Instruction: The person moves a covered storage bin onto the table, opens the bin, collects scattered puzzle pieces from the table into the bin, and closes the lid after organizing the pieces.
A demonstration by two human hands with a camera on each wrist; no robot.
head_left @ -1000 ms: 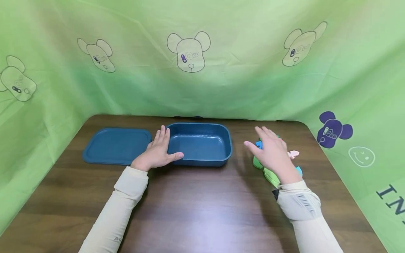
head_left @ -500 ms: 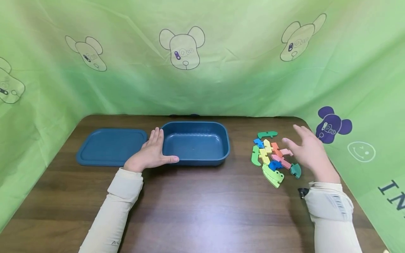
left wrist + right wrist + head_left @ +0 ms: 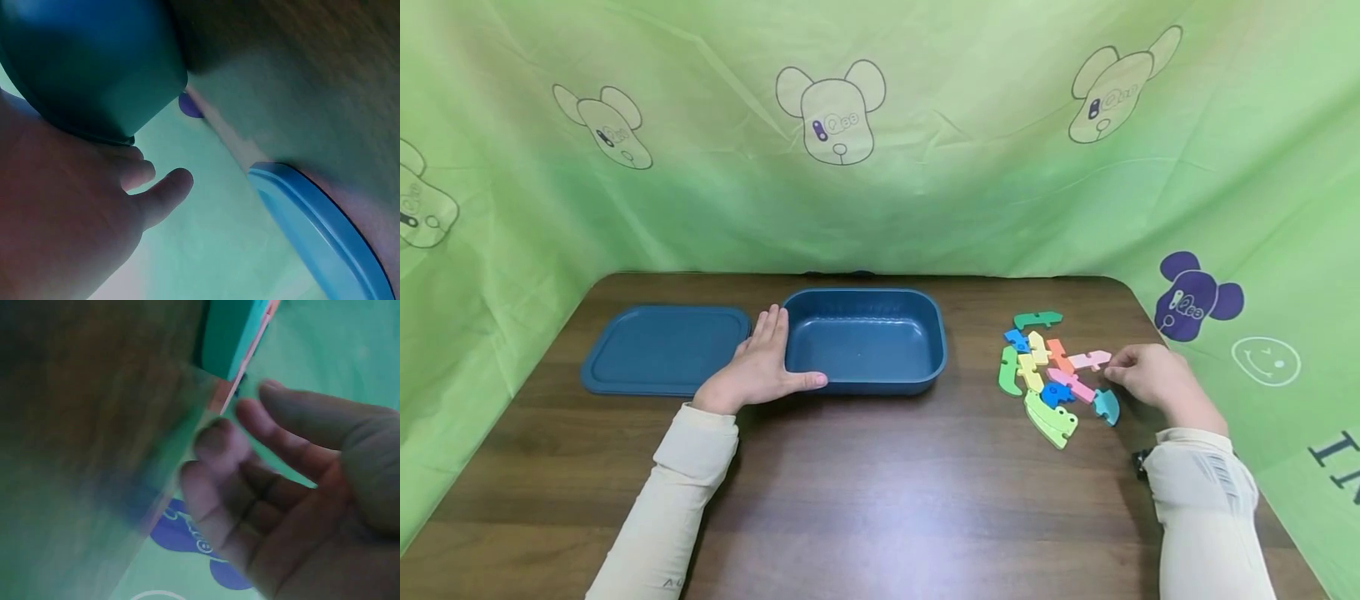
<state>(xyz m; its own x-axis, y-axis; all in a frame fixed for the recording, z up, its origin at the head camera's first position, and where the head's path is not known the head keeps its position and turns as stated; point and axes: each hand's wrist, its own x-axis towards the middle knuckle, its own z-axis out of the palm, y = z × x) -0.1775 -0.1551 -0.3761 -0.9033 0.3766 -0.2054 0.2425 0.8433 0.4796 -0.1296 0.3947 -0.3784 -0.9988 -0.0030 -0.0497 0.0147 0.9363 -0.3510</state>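
In the head view my left hand (image 3: 751, 371) rests against the left end of a blue rectangular box (image 3: 865, 387), fingers straight and thumb along its front. The left wrist view shows that hand at the box's rim (image 3: 94, 137). My right hand (image 3: 1161, 383) is low over the table, its bent fingertips right at the end of a light pink puzzle piece (image 3: 1088, 360). A teal puzzle piece (image 3: 1107, 407) lies just below them. In the right wrist view the thumb (image 3: 312, 412) and bent fingers stand apart with nothing visible between them.
A blue lid (image 3: 666, 350) lies flat left of the box. Several colourful puzzle pieces are clustered on the right, including a light green one with eyes (image 3: 1051, 421) and a dark green one (image 3: 1037, 319). A green printed curtain (image 3: 940, 217) hangs behind the table.
My right hand has moved rightward off the pieces and then down beside the light pink one, its fingers bending. The pieces it covered are now visible. My left hand stays at the box.
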